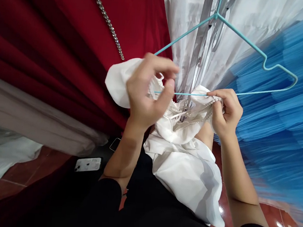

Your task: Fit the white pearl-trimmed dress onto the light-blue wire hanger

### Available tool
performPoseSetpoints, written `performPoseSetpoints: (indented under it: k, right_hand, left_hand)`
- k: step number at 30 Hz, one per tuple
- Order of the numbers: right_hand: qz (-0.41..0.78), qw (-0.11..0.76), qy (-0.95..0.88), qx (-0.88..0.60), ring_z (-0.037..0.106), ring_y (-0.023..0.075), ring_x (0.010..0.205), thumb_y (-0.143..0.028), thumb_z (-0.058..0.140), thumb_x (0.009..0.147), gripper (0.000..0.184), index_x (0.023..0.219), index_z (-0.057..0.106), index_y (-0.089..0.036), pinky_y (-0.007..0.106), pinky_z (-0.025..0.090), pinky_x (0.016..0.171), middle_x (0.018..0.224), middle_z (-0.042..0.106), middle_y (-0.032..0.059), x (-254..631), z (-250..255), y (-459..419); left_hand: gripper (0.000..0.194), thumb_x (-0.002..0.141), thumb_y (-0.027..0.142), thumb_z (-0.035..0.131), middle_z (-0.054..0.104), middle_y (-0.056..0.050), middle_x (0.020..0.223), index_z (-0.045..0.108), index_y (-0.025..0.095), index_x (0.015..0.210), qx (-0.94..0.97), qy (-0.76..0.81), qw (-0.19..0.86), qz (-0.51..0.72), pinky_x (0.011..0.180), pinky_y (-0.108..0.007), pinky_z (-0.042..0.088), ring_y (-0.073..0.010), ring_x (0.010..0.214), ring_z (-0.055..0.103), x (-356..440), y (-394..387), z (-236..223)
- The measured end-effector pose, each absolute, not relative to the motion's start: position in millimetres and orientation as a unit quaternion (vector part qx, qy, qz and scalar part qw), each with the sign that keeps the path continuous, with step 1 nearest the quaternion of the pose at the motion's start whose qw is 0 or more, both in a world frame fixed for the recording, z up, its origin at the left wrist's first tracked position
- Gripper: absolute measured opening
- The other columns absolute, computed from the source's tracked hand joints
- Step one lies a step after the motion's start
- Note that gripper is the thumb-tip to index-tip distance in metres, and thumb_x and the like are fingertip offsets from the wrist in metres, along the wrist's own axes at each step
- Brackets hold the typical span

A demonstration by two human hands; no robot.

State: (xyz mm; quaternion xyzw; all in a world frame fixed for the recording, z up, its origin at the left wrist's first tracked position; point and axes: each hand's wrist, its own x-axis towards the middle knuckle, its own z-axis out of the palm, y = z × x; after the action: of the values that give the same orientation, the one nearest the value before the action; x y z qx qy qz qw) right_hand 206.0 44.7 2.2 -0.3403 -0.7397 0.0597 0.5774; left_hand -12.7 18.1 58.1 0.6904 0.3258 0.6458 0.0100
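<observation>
A white dress [189,168] with pearl-beaded edging lies bunched across my lap, and its upper part is raised to a light blue wire hanger [257,49]. My left hand [150,91], slightly blurred, curls around the pearl edge near a white sleeve [120,82]; its thumb and forefinger are close, with a small gap. The hanger's left end is hidden behind that hand and the fabric. At the right, my right hand [226,113] pinches the beaded edge against the hanger's lower bar. Thin white straps show inside the dress opening.
Dark red fabric [66,45] with a rhinestone trim [107,21] hangs at the left. Blue tulle [288,136] fills the right side. Behind the hanger are a metal stand [203,43] and white fabric [249,26]. A white phone [88,164] lies at lower left, above red floor tiles [25,168].
</observation>
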Motion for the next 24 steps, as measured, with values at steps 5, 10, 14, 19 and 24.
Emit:
performPoseSetpoints:
  k: [5,10,14,19,24]
  right_hand:
    - [0.041,0.568,-0.751,-0.334,0.068,0.0159,0.096,-0.018,0.049,0.096,0.027,0.108,0.072,-0.025,0.037,0.056,0.087,0.100,0.071,0.0024,204.9,-0.2,40.6]
    - [-0.104,0.604,-0.693,-0.379,0.065,0.0204,0.110,-0.020,0.058,0.088,0.029,0.115,0.068,-0.024,0.037,0.059,0.081,0.120,0.061,0.0076,222.3,-20.6,37.8]
    - [-0.084,0.716,-0.533,-0.444,0.056,0.0091,0.073,-0.012,0.061,0.075,0.019,0.094,0.060,-0.018,0.025,0.046,0.061,0.088,0.054,0.0009,259.7,-9.5,49.7]
    - [-0.064,0.701,-0.513,-0.491,0.043,0.0020,0.055,-0.007,0.067,0.066,0.016,0.072,0.056,-0.016,0.022,0.033,0.054,0.066,0.052,-0.0051,310.1,37.2,62.9]
    - [-0.079,0.661,-0.521,-0.534,0.049,0.0021,0.058,-0.006,0.069,0.066,0.010,0.069,0.063,-0.012,0.026,0.035,0.058,0.063,0.058,-0.0043,327.5,65.5,58.1]
  left_hand:
    - [0.030,0.096,0.003,0.054,0.077,0.000,0.105,0.072,0.024,0.108,0.778,0.387,0.050,0.492,0.089,-0.034,0.052,-0.0164,0.099,0.071,8.2,16.7,28.2]
    - [0.030,0.096,0.003,0.054,0.078,-0.002,0.100,0.077,0.021,0.102,0.757,0.391,0.082,0.517,0.087,-0.033,0.051,-0.0166,0.095,0.072,8.0,21.7,22.0]
    - [0.030,0.095,0.002,0.054,0.078,-0.002,0.097,0.078,0.020,0.100,0.756,0.393,0.092,0.515,0.085,-0.032,0.051,-0.0163,0.093,0.072,2.6,20.2,25.9]
    - [0.031,0.094,0.002,0.054,0.078,-0.001,0.097,0.078,0.021,0.099,0.759,0.403,0.089,0.504,0.087,-0.033,0.049,-0.0165,0.094,0.071,2.2,18.1,27.0]
    - [0.032,0.094,0.000,0.053,0.077,-0.002,0.098,0.077,0.020,0.101,0.761,0.392,0.097,0.507,0.086,-0.033,0.050,-0.0165,0.094,0.071,3.7,15.5,27.2]
